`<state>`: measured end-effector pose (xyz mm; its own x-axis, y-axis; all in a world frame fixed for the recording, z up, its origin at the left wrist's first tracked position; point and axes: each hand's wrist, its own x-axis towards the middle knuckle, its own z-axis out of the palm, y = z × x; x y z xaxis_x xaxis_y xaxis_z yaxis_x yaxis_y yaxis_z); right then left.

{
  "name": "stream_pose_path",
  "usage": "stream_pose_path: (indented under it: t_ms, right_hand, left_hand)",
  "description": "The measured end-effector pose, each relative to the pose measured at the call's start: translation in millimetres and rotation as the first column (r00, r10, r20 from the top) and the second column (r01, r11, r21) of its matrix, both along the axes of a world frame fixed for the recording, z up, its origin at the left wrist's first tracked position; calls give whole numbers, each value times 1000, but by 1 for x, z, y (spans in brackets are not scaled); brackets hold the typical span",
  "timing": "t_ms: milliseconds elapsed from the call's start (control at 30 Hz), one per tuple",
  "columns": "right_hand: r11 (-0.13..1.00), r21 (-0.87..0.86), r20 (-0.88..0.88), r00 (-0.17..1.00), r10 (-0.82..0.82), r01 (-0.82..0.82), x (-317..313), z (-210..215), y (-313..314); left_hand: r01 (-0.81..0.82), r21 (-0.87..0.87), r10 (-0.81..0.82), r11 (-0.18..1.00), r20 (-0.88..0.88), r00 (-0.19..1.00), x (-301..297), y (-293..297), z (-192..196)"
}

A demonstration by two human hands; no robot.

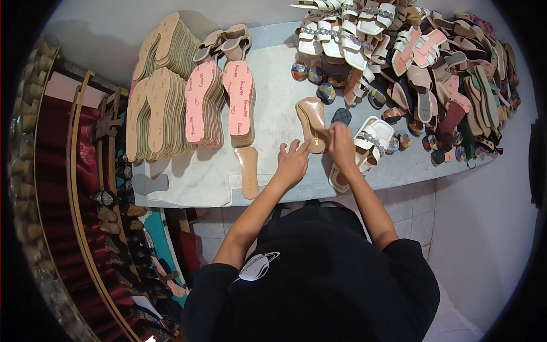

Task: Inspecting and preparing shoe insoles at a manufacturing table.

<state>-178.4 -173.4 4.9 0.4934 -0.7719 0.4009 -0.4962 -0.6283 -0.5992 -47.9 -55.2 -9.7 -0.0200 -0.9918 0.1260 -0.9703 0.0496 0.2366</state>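
1. Tan sandal [312, 122], the landmark for this list, lay on the white worktable [188, 182], its near end under both hands.
2. Fingers of the right hand [341, 145] were pinched narrowly on the sandal's near right edge; whether they held a small part there cannot be told.
3. Left hand [292, 162] rested beside the sandal's near left edge, fingers spread wide and pressing on or just beside it.
4. A loose tan insole [248, 171] lay left of the sandal, apart from it.
5. A white jewelled sandal [367, 145] lay touching or just right of the sandal, beneath the right wrist.
6. Stacks of pink insoles [219, 102] stood farther left; a heap of finished sandals [433, 62] lay beyond and right.
7. Likely risk: the sandal could skid on the smooth top if the spread hand lifted, and the right wrist could nudge the white sandal off the near edge.
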Motion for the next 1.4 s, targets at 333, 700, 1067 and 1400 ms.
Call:
stream_pose_path:
  t_ms: [333, 700, 1067, 1400]
  right_hand:
    - [992, -124, 49, 999, -23, 29, -10, 33, -3]
    - [983, 155, 171, 983, 69, -96, -2, -20, 56]
    - [913, 396, 192, 981, 23, -98, 1, -19, 52]
    - [686, 659, 528, 840, -128, -309, 12, -3, 50]
  left_hand:
    - [-146, 71, 161, 987, -309, 937, -1, -32, 16]
    - [-315, 412, 447, 855, -893, 44, 26, -105, -14]
    - [-61, 362, 359, 930, -932, -53, 23, -89, 18]
    - [-228, 251, 294, 941, -939, 177, 26, -14, 44]
